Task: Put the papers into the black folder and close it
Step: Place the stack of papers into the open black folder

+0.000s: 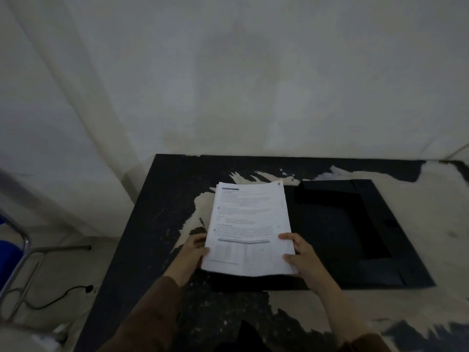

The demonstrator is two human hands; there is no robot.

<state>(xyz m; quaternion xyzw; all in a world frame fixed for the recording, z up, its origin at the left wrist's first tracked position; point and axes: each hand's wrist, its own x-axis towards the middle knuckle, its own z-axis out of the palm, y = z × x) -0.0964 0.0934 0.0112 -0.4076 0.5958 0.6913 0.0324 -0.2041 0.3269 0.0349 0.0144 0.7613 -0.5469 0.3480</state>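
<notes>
Papers [250,228] sit clamped at their near corners in the fingers of your left hand [196,246] and right hand [297,251], held above the table [157,212] over the left half of the open black folder [355,232], so next lower them squarely inside its flaps.

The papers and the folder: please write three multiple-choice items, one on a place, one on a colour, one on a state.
1. Where does the open part of the black folder lie from the papers?
A. to the right
B. to the left
C. on top of them

2. What colour are the sleeves?
A. blue
B. brown
C. white

3. How are the papers held?
A. by both hands
B. by one hand
C. by no hand

Answers: 1 A, its flaps show right of the stack; 2 B, both forearms wear brown; 3 A, left hand and right hand grip the sides.
</notes>
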